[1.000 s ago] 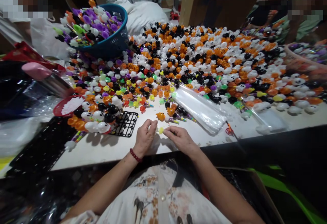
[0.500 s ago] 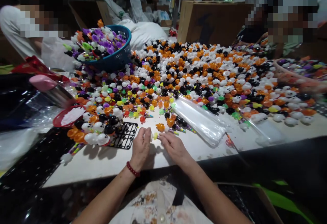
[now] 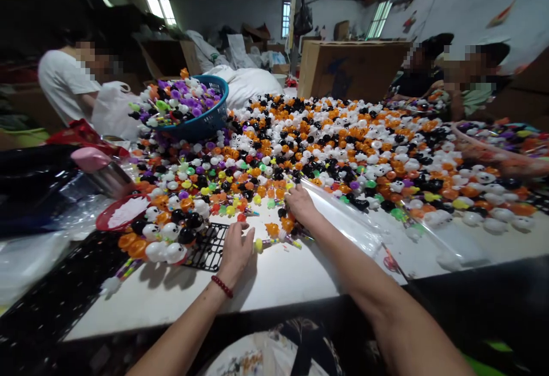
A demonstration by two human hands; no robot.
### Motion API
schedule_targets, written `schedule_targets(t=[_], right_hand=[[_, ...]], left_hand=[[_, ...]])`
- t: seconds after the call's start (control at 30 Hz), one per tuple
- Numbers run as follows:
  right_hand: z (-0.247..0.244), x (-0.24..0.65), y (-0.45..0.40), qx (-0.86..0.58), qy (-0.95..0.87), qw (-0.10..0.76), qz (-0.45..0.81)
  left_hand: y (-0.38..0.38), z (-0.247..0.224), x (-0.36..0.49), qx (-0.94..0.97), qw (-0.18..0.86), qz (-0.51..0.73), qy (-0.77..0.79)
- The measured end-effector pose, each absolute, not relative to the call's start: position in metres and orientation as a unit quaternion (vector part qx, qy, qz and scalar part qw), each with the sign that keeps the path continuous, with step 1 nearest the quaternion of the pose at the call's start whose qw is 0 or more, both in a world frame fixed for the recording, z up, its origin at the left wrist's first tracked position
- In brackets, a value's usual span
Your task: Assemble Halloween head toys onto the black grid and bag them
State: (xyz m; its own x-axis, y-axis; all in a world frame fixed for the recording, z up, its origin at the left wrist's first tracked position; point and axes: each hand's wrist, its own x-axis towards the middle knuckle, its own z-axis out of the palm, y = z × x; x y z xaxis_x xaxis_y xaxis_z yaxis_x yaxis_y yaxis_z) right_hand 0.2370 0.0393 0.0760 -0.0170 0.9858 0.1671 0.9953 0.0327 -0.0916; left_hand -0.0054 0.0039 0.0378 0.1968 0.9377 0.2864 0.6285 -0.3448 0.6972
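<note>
My left hand (image 3: 235,251) rests on the white table (image 3: 274,276), fingers pinched on a small pen-like toy with a yellow tip (image 3: 258,244). My right hand (image 3: 301,204) reaches forward into the near edge of a big heap of orange, black and white ghost toy heads (image 3: 338,136), fingers curled over some small pieces; what it grips is hidden. A few loose orange and black toys (image 3: 278,228) lie between my hands. A black grid tray (image 3: 210,240) holding several assembled toys (image 3: 165,239) sits left of my left hand.
A stack of clear plastic bags (image 3: 343,216) lies right of my right arm. A blue basket (image 3: 201,119) of purple and white toys stands back left. A red dish (image 3: 122,211) and pink-capped flask (image 3: 100,170) are at left. People sit at the left and far right.
My right hand left the small toy and reached forward to the heap. My left hand stayed, keeping the yellow-tipped piece. The camera tilted up.
</note>
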Motion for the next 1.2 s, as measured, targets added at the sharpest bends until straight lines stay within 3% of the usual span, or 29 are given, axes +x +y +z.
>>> schedule_targets(t=[0.13, 0.3, 0.43, 0.67, 0.9, 1.1, 1.2], right_hand=[[0.073, 0.239, 0.028, -0.729, -0.668, 0.146, -0.036], [0.069, 0.23, -0.019, -0.725, -0.508, 0.455, 0.097], [0.063, 0.212, -0.062, -0.645, -0.444, 0.559, 0.274], [0.061, 0.214, -0.099, -0.615, -0.347, 0.594, 0.386], [0.074, 0.217, -0.109, -0.602, -0.331, 0.603, 0.406], [0.092, 0.193, -0.114, -0.571, -0.375, 0.602, 0.414], [0.097, 0.177, -0.116, -0.564, -0.389, 0.6, 0.413]], left_hand=[[0.029, 0.054, 0.014, 0.775, 0.217, 0.302, 0.511], [0.077, 0.069, 0.067, 0.829, 0.199, 0.256, 0.456], [0.119, 0.073, 0.109, 0.881, 0.188, 0.207, 0.381], [0.151, 0.065, 0.133, 0.894, 0.214, 0.177, 0.352], [0.114, 0.086, 0.097, 0.851, 0.27, 0.248, 0.376], [0.031, 0.088, 0.027, 0.682, 0.577, 0.313, 0.323], [-0.004, 0.082, -0.007, 0.606, 0.647, 0.316, 0.339]])
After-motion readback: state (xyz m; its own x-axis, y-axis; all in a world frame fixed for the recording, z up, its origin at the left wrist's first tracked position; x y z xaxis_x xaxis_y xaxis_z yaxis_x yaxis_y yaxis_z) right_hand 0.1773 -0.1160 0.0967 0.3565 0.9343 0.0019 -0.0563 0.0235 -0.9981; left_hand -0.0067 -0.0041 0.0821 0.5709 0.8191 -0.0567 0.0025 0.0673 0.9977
